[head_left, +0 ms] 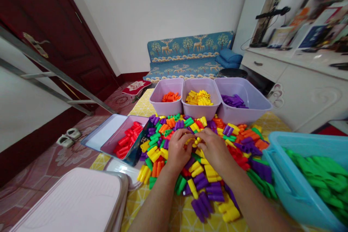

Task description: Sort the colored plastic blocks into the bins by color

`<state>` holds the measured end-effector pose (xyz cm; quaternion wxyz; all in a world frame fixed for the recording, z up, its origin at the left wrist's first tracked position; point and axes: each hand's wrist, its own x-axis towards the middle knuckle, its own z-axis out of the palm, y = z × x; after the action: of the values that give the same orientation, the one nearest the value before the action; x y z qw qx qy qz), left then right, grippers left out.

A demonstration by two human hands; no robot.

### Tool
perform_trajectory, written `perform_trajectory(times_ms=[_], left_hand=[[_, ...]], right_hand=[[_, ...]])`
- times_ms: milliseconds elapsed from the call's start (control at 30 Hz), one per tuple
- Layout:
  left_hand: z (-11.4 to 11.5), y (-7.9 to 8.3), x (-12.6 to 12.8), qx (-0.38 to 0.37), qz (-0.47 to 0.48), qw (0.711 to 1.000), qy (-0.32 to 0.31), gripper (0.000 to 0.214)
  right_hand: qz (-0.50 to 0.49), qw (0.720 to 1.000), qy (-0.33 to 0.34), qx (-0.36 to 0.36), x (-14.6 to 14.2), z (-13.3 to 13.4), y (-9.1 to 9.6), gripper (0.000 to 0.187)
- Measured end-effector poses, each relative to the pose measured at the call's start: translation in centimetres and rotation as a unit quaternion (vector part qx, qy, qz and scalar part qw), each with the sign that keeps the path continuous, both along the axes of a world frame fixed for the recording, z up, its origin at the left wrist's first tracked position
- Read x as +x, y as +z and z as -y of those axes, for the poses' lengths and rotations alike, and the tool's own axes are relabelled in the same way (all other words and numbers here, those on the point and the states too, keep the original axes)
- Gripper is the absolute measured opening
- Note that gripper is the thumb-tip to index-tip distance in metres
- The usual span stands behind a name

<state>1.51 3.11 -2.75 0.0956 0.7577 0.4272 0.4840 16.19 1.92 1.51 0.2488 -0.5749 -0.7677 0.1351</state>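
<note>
A big heap of coloured plastic tube pieces (217, 174) in purple, yellow, green, orange and red covers the middle of the table. My left hand (178, 148) and my right hand (214, 146) rest on top of the heap, fingertips meeting. Both hands are closed round small yellow pieces (196, 140) held between them.
Three lilac bins stand behind the heap: orange pieces (166, 98), yellow pieces (200, 99), purple pieces (241, 98). A tray with red pieces (127, 139) lies at left, a blue bin of green pieces (312, 177) at right, a pale lid (73, 199) near left. The tablecloth (185, 214) is yellow.
</note>
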Motion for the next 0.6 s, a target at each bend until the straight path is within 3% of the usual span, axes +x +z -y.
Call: perform_trajectory(times_ms=[167,300,467,600], left_hand=[[0.1,0.4,0.0,0.014,0.072,0.997,0.022,0.014],[0.2,0.6,-0.2,0.015,0.108,0.993,0.050,0.015],[0.1,0.6,-0.4,-0.003,0.104,0.992,0.075,0.013],[0.3,0.8,-0.4,-0.016,0.124,0.987,0.105,0.014]], right_hand=[[-0.043,0.999,-0.021,0.005,0.5,-0.4,0.0,0.016],[-0.082,0.995,-0.054,0.025,0.8,-0.2,0.7,0.018],[-0.173,0.982,-0.027,-0.076,1.6,0.1,1.6,0.027],[-0.164,0.981,0.022,-0.106,2.6,0.3,1.6,0.024]])
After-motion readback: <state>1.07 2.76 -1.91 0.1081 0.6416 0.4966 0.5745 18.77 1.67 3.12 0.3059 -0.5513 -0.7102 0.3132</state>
